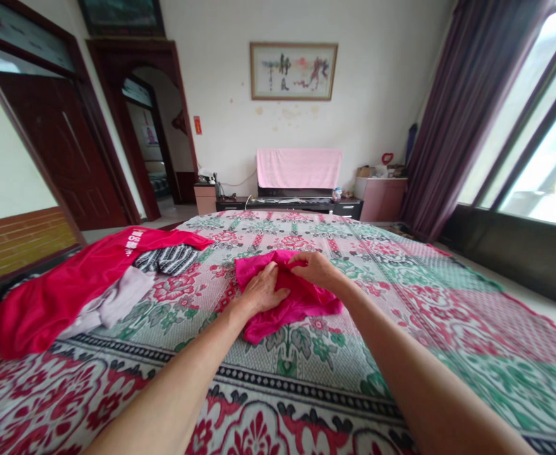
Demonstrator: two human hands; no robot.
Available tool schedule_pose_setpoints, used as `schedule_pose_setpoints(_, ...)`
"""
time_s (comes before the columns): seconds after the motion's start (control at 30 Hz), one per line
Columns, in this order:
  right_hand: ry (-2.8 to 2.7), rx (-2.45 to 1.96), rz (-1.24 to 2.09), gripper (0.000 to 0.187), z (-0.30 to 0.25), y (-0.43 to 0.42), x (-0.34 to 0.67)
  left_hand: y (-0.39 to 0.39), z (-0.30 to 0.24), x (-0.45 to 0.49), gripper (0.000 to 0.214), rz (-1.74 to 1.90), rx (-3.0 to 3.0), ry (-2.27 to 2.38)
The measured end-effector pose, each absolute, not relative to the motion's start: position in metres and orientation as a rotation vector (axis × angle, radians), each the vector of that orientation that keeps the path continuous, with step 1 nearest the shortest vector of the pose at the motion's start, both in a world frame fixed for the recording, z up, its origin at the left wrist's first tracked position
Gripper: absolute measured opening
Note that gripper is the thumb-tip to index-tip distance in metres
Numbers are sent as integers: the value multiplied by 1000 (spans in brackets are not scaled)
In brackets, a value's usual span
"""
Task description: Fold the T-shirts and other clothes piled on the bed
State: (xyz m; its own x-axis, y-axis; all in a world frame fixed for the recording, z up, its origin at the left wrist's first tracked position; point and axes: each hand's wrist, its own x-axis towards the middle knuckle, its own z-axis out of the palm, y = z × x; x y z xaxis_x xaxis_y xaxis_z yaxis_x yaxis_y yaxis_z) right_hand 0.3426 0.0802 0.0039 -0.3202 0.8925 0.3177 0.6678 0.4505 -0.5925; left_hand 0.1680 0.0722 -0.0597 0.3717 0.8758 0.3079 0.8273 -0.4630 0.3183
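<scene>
A bright pink piece of clothing (pixel 301 305) lies loosely bunched on the patterned blanket (pixel 363 265), in the middle of the view. My left hand (pixel 263 289) rests on its left part with the fingers stretched out over the cloth. At its far right edge, my right hand (pixel 316 268) is closed, thumb and fingers pinching the fabric. Folds hide what kind of garment it is.
On the left, a red shirt (pixel 74 278) with white lettering lies over a black-and-white striped cloth (pixel 169 258) and a pale pinkish-grey garment (pixel 119 297). Beyond the blanket stands a low dark cabinet (pixel 233 205). A pink cloth (pixel 299 167) drapes a screen-like object there.
</scene>
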Motion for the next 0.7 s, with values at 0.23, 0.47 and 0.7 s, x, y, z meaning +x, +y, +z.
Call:
schedule_pose_setpoints(0.23, -2302, -1157, 548, 24, -4, 82, 344, 74, -60, 172, 59, 782, 2460, 1584)
schedule_pose_setpoints(0.47, -2345, -1130, 650, 26, -10, 80, 342, 77, -63, 171, 65, 755, 2454, 1648)
schedule_pose_setpoints(0.7, -2314, -932, 1019, 29, -2, 78, 351, 79, -55, 165, 48, 1071, 2469, 1660)
